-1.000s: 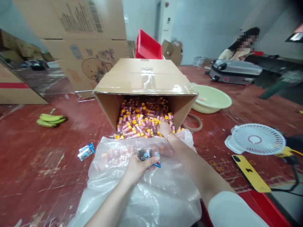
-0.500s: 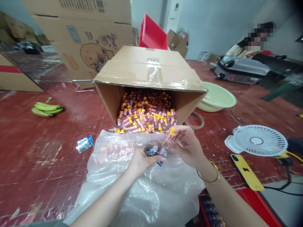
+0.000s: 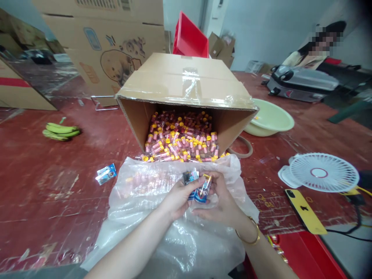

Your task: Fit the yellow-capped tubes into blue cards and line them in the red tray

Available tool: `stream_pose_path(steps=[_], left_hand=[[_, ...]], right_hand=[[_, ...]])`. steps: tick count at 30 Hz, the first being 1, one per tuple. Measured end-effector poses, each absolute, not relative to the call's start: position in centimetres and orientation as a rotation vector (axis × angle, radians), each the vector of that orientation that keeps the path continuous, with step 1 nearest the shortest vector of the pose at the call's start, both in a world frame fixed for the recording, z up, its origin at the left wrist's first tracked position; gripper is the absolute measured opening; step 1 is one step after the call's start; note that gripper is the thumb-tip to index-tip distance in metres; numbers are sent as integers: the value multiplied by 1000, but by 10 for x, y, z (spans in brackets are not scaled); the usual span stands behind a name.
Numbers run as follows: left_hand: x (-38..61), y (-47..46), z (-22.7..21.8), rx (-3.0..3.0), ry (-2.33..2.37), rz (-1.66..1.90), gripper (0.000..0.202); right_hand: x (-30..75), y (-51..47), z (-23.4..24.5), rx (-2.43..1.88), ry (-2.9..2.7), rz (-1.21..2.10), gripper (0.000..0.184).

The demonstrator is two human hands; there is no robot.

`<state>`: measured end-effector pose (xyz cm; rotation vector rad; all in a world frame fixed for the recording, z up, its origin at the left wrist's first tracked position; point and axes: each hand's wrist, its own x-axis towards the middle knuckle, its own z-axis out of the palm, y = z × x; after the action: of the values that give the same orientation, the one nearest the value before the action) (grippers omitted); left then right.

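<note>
Yellow-capped tubes (image 3: 174, 147) sit within reach, I judge, because their cardboard box (image 3: 186, 83) lies sideways; before its mouth, the left hand (image 3: 179, 195) pinches printed packets (image 3: 189, 176), and the right hand (image 3: 224, 205) curls around one tube (image 3: 207, 186), its grip unclear to me.

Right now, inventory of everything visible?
Cartons: several, brown, centre and rear
Tubes: many, pink-yellow, mostly centre carton
Plastic sheet: 1, translucent, front
Packets: several, blue, centre and left
Bananas: several, yellowish, left
Bins: 2, red, rear, right
Basin: 1, green, right
Ring: 1, brown, right
Fan: 1, white, right
Phone: 1, yellow, right
Case: 1, grey, rear right
Person: 1, cream, rear right
Surface: 1, red, below
Left hand: 1, holding packets
Right hand: 1, beside left hand
</note>
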<state>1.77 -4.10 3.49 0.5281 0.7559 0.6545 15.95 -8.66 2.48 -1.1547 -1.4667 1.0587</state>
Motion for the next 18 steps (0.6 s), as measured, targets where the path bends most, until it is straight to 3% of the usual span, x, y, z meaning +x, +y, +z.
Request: stream_pose_path(steps=[6,15,18], left_hand=[[16,-44,33,638,723,644,43],[15,-47,30,726,766,720,41],[18,-46,27,833,804,737,41]], right_hand=[[152,-89,23,-1183,-1443,874,55],[157,-89,16,-1023,-1275,1028,65],[158,-90,10,-964,-917,1110,52]])
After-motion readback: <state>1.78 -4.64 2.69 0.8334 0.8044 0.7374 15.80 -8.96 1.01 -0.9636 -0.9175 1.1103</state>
